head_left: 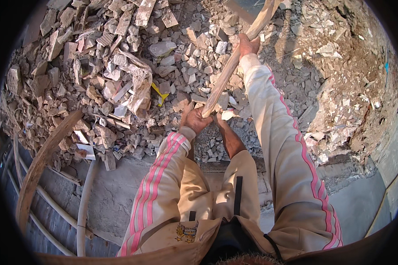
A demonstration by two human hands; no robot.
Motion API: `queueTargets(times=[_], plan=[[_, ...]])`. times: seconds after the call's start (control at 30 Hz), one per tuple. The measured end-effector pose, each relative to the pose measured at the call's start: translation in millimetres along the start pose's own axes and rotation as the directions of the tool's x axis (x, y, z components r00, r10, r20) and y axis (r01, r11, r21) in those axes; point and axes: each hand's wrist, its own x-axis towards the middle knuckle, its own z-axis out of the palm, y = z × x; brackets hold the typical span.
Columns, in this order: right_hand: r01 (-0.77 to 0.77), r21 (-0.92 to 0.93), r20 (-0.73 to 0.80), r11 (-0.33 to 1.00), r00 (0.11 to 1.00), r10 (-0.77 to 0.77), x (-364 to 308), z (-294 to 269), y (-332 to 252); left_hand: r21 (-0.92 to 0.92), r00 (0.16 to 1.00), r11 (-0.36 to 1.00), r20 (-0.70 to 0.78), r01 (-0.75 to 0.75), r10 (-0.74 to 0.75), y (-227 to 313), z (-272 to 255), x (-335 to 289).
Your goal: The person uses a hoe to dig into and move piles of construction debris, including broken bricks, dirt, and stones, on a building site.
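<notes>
Wooden handle runs from view centre toward 1 o'clock, above grey-brown rubble. Left hand, near centre: fingers wrapped round the handle's lower end. Right hand, toward 1 o'clock: fingers closed round it higher up. Yellow scrap between 10 and 11 o'clock. Curved wooden beam near 9 o'clock; pale pipe at 8.

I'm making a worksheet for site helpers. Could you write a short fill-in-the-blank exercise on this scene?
1. The left grip and right grip hold one long handle made of ____.
2. The grip higher in the picture is the ____ one.
3. The stripes along the sleeves are coloured ____.
4. In the rubble, a yellow scrap lies to the ____ of the handle.

Missing words: wood; right; pink; left.
</notes>
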Motion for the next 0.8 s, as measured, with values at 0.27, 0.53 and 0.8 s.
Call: queueTargets(times=[0.27,0.53,0.8], plan=[[-0.222,-0.214,-0.139,0.951,0.971,0.196,-6,-69,122,0.6,0.978,0.776,-0.051,0.193,-0.204,46,9,-82],[-0.191,-0.312,-0.061,0.931,0.982,0.181,-28,-67,113,0.582,0.873,0.72,0.035,0.378,-0.487,74,11,-104],[-0.201,-0.691,-0.01,0.694,0.963,0.269,-99,-52,119,0.221,0.881,0.853,-0.15,0.473,-0.45,89,37,-188]])
